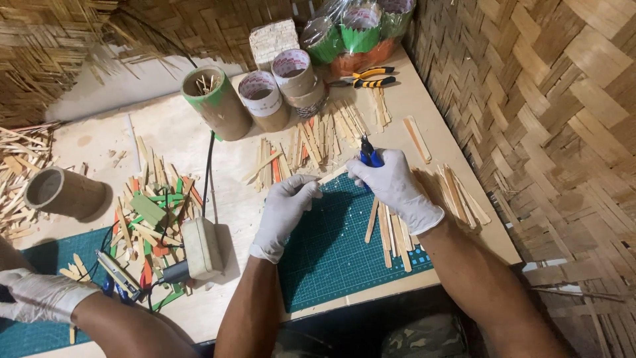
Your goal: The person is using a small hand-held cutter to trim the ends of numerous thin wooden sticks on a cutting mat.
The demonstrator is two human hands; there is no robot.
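— Two gloved hands over the green cutting mat [331, 248]; what do they hold?

— The right hand [394, 189] is closed around blue-handled pliers [370, 158]; the left hand [285, 209] pinches a thin wooden stick [329, 175] at the mat's far edge.

— And the surface?

— A pale plywood worktop [228, 199], scattered with flat wooden sticks [391, 232]; cardboard tubes [215, 103] stand at the back; woven bamboo walls [550, 99] close it in; another person's gloved hand [36, 295] rests at the left.
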